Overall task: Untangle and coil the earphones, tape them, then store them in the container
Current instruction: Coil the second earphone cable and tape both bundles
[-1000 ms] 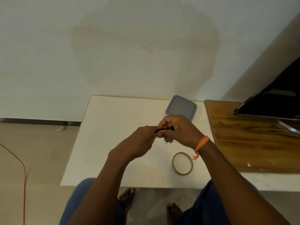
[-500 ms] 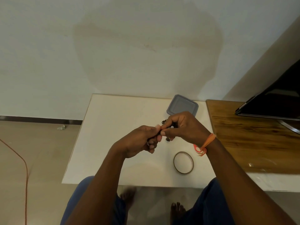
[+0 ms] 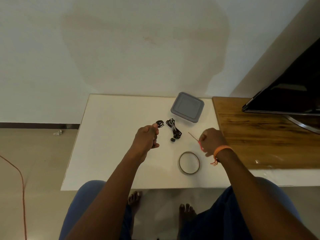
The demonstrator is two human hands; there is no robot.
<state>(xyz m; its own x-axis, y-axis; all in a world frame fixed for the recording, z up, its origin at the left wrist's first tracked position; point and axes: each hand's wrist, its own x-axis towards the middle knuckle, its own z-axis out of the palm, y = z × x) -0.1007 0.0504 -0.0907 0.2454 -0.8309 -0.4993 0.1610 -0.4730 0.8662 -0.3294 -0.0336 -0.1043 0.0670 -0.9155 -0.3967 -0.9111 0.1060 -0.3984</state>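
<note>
Half a second ago both hands met over the middle of the counter [image 3: 107, 135], working one black bundle between them; now they have parted. The left hand [image 3: 147, 137] grips a small coil of black earphones [image 3: 160, 123] at its fingertips, above the counter. The right hand [image 3: 212, 141] has drawn away toward the counter's right edge, fingers curled, pinching what looks like a thin strip of tape [image 3: 193, 136]. That suggests taping is the step in hand. A second bundle [image 3: 174, 129] lies on the counter, its long axis running from the far edge diagonally toward the near right, just beside the grey container [image 3: 187, 108]. The tape roll [image 3: 189, 162] lies nearer the front edge
</note>
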